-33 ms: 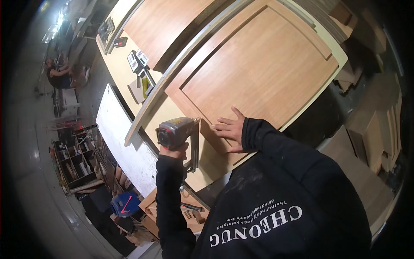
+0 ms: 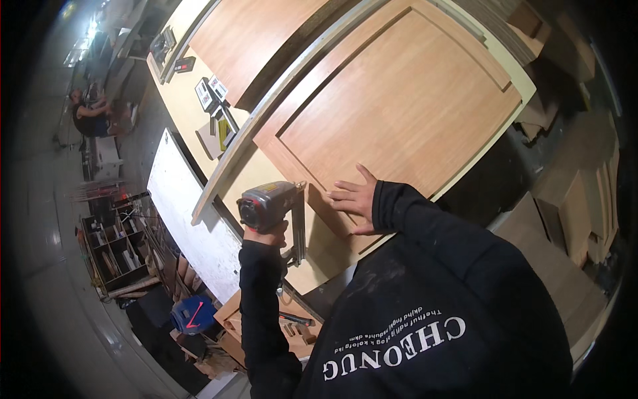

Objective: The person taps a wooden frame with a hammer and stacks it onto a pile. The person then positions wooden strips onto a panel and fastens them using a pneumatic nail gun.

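My left hand (image 2: 267,235) grips the handle of a grey and black nail gun (image 2: 267,203). The nose of the gun is at the lower left edge of a wooden panel door (image 2: 392,100), by its frame strip. Whether the nose touches the wood, I cannot tell. My right hand (image 2: 355,199) lies with fingers spread on the same corner of the door, just right of the gun. The door has a raised frame around a flat, light-brown middle and rests on a pale yellow worktop (image 2: 236,189).
A long wooden strip (image 2: 249,126) runs along the door's left edge, with another panel (image 2: 252,40) beyond. Boxes of fasteners (image 2: 207,94) sit left of it. A white board (image 2: 183,199), a compartment rack (image 2: 119,246) and a blue container (image 2: 193,314) are further left. Stacked boards (image 2: 571,199) stand right; a person (image 2: 93,113) sits far left.
The nail gun and my left hand have shifted very slightly to the left. My right hand stays where it was on the door.
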A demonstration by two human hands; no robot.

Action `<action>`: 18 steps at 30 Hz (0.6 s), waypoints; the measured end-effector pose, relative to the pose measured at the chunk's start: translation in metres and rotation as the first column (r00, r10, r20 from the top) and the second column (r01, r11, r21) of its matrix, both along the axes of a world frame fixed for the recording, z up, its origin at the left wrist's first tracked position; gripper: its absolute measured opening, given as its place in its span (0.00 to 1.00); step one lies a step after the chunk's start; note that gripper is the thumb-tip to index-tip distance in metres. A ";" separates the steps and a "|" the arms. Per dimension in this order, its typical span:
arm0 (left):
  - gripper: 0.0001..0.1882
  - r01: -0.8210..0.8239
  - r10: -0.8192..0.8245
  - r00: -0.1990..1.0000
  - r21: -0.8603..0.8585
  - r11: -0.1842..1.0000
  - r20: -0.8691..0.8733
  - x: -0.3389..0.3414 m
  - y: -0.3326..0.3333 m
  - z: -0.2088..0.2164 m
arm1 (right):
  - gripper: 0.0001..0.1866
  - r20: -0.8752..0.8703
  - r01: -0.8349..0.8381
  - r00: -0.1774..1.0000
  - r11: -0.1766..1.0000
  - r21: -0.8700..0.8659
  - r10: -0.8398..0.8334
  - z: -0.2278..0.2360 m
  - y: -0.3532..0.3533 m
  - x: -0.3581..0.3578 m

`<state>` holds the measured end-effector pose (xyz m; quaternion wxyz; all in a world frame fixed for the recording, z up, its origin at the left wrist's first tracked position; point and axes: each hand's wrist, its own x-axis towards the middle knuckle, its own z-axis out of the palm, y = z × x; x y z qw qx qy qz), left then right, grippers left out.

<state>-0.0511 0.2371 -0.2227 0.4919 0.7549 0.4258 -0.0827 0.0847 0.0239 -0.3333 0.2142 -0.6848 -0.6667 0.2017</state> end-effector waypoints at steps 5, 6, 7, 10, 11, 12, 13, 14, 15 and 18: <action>0.14 -0.115 0.113 0.993 -0.065 0.991 -0.034 -0.012 0.009 -0.003 | 0.34 0.019 -0.008 1.000 1.000 -0.014 0.008 0.004 -0.001 0.002; 0.14 -0.118 0.116 0.993 -0.069 0.991 -0.033 -0.013 0.009 -0.003 | 0.34 0.015 -0.005 1.000 1.000 -0.005 0.005 0.003 0.000 0.001; 0.14 -0.121 0.119 0.992 -0.072 0.990 -0.033 -0.014 0.010 -0.002 | 0.34 0.011 -0.003 1.000 1.000 0.004 0.003 0.002 0.000 0.001; 0.13 -0.163 0.163 0.987 -0.098 0.982 -0.007 -0.015 0.008 -0.003 | 0.34 0.007 -0.001 1.000 1.000 0.004 0.001 0.002 0.001 0.001; 0.13 -0.163 0.163 0.987 -0.099 0.982 -0.008 -0.013 0.008 -0.002 | 0.34 0.006 -0.002 1.000 1.000 0.003 0.002 0.002 0.001 0.001; 0.13 -0.144 0.143 0.990 -0.089 0.986 -0.021 -0.011 0.008 -0.001 | 0.34 0.009 0.000 1.000 1.000 0.004 0.000 0.001 0.001 0.002; 0.13 -0.125 0.122 0.992 -0.079 0.989 -0.034 -0.010 0.007 0.000 | 0.34 0.012 0.001 1.000 1.000 0.005 -0.001 0.001 0.001 0.002; 0.13 -0.125 0.122 0.992 -0.079 0.989 -0.034 -0.011 0.008 -0.001 | 0.34 0.012 0.001 1.000 1.000 0.005 -0.001 0.001 0.001 0.002; 0.12 -0.112 0.110 0.993 -0.074 0.991 -0.035 -0.012 0.010 -0.003 | 0.34 0.013 0.003 1.000 1.000 0.009 -0.003 0.001 0.001 0.002; 0.13 -0.099 0.095 0.993 -0.049 0.994 -0.074 -0.018 0.012 -0.005 | 0.34 0.016 0.001 1.000 1.000 0.015 -0.001 0.003 0.001 0.000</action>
